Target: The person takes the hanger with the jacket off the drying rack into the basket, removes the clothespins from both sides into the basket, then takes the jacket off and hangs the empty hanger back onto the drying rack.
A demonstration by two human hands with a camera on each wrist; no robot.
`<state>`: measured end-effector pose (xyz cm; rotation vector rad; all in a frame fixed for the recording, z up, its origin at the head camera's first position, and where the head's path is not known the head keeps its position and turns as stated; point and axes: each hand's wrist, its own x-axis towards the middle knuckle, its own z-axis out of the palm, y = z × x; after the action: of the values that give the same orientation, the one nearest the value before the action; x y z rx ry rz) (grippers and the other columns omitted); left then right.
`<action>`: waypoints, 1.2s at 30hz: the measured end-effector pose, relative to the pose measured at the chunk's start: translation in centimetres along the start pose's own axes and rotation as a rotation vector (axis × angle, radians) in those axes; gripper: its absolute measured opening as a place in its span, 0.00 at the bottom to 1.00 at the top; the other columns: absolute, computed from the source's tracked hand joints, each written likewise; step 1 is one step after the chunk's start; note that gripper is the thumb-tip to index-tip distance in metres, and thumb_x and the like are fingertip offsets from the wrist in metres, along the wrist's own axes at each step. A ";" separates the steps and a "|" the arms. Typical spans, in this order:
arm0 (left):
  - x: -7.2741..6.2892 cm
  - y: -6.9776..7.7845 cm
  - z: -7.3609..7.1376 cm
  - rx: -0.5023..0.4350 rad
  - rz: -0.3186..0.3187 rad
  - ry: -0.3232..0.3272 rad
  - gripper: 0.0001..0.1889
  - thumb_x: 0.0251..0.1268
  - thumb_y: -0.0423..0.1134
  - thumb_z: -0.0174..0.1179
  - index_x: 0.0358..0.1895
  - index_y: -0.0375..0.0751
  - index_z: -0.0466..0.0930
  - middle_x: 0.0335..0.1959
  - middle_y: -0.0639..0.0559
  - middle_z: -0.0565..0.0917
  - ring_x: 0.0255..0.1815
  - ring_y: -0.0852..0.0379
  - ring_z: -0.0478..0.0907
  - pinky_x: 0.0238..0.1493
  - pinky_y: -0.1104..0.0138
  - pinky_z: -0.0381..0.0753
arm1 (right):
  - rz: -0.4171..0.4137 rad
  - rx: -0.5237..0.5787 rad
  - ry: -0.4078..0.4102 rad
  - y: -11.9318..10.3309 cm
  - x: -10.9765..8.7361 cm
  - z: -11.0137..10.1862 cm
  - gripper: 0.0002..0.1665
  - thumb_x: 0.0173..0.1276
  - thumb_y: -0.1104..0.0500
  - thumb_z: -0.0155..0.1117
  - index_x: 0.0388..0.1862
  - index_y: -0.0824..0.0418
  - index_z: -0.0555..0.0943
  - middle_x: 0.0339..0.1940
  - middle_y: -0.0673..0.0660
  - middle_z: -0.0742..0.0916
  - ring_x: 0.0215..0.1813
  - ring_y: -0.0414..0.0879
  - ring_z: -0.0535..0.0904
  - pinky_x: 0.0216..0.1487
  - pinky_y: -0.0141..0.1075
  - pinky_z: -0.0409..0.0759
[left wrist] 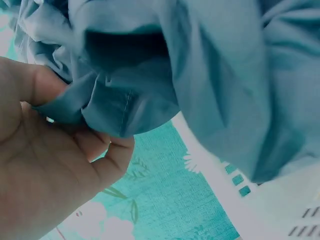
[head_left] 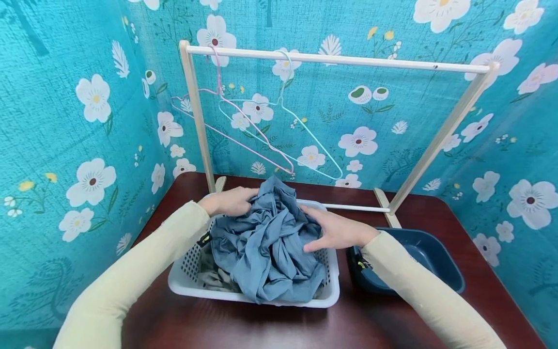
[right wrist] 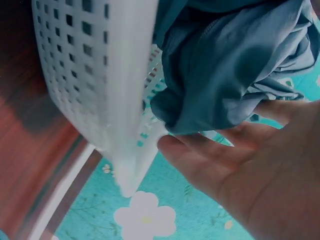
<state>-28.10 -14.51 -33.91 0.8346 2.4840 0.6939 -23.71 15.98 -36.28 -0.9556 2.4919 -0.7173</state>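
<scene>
A crumpled blue-grey garment (head_left: pixel 270 242) bulges out of a white perforated laundry basket (head_left: pixel 218 292); its kind cannot be told from the folds. On its far left side, my left hand (head_left: pixel 233 201) pinches an edge of the cloth between thumb and fingers, close up in the left wrist view, where a stitched seam shows. At the garment's right side, my right hand (head_left: pixel 337 228) has its fingers spread and fairly straight against the fabric, thumb held apart. Below the garment, a darker grey cloth (head_left: pixel 215 278) lies in the basket.
Behind the basket stands a wooden-legged rack with a white rail (head_left: pixel 340 59). A pink hanger (head_left: pixel 244 135) and a light blue hanger (head_left: pixel 309 131) hang from it. To the right, a dark blue basin (head_left: pixel 440 257) sits on the dark red table (head_left: pixel 209 325), partly behind my right forearm.
</scene>
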 end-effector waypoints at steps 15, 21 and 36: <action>-3.9 3.2 5.1 0.379 -0.060 -0.103 0.63 0.39 0.71 0.67 0.73 0.34 0.48 0.71 0.41 0.55 0.70 0.46 0.55 0.64 0.56 0.61 | -0.029 -0.172 -0.072 -2.0 1.4 1.0 0.63 0.47 0.29 0.69 0.75 0.57 0.56 0.77 0.56 0.41 0.72 0.55 0.54 0.59 0.48 0.69; -2.8 2.5 6.4 0.588 -0.088 -0.073 0.59 0.36 0.69 0.70 0.72 0.42 0.55 0.68 0.42 0.59 0.67 0.42 0.57 0.58 0.47 0.66 | -0.038 -0.225 -0.169 -2.7 3.2 1.0 0.58 0.49 0.33 0.71 0.71 0.61 0.61 0.77 0.58 0.43 0.73 0.55 0.53 0.63 0.46 0.65; 0.2 -0.9 6.2 0.498 -0.240 -0.285 0.58 0.42 0.61 0.72 0.76 0.50 0.46 0.74 0.47 0.51 0.74 0.44 0.44 0.65 0.51 0.58 | 0.114 -0.388 -0.363 -2.9 7.7 2.0 0.61 0.53 0.35 0.69 0.76 0.59 0.51 0.76 0.60 0.52 0.75 0.52 0.49 0.68 0.44 0.56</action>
<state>-25.32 -13.00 -39.28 0.7163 2.4585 -0.1299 -26.65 8.11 -37.45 -0.9575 2.3685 -0.0120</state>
